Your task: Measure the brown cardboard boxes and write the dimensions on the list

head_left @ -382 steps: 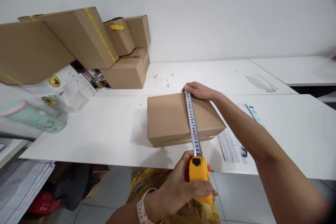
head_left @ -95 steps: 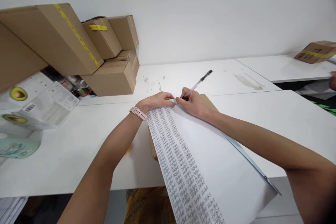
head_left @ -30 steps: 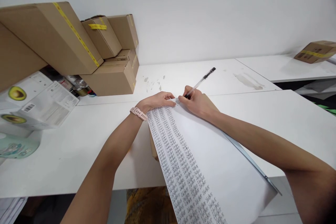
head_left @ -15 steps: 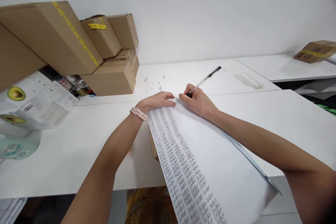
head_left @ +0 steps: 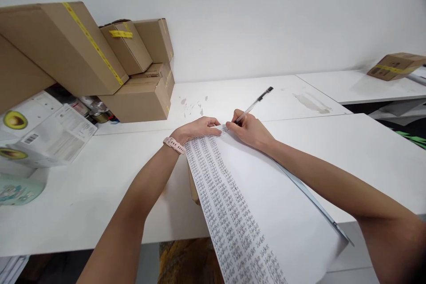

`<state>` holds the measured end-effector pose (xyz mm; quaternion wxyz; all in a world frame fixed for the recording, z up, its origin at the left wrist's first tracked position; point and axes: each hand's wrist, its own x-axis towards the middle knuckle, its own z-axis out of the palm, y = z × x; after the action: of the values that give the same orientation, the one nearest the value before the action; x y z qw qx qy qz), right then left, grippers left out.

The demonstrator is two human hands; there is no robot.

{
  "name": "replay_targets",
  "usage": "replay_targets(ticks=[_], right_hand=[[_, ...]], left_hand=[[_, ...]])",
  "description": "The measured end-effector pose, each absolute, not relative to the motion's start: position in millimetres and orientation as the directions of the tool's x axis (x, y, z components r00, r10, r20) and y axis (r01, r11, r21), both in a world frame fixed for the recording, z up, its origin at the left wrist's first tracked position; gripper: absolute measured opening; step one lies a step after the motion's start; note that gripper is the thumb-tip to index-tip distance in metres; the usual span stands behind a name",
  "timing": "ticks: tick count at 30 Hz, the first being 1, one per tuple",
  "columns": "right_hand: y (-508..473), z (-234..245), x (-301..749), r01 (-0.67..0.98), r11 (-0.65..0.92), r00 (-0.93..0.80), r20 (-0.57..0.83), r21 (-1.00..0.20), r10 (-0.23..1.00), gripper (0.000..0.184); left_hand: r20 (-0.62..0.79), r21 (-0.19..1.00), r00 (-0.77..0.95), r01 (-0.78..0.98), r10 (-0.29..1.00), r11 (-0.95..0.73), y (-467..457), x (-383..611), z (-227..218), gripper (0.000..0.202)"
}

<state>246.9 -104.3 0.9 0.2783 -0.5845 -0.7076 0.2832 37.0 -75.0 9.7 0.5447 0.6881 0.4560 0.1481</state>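
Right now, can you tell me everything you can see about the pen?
The pen is long and thin, with a pale, see-through barrel that looks like plastic. Its upper end is black, and there's a dark part low down too. It is held in the right hand, slanting up and to the right in the picture, with its lower end near the far edge of the paper. The hand hides its tip, so I can't tell whether it touches the paper.

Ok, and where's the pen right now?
In the head view, the pen is just right of centre, held in the right hand near the far edge of the sheet, slanting up to the right.
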Motion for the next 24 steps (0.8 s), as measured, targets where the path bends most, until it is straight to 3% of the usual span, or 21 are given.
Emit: replay_targets(ticks=[24], right_hand=[[-104.3, 0.9, 245.0, 0.684, 0.188, -0.200, 0.067, -0.705, 0.978, 0.020]], left_hand=[[-0.291, 0.880, 0.545, 0.475, 0.786, -0.003, -75.5, 36.8, 9.1, 0.028]])
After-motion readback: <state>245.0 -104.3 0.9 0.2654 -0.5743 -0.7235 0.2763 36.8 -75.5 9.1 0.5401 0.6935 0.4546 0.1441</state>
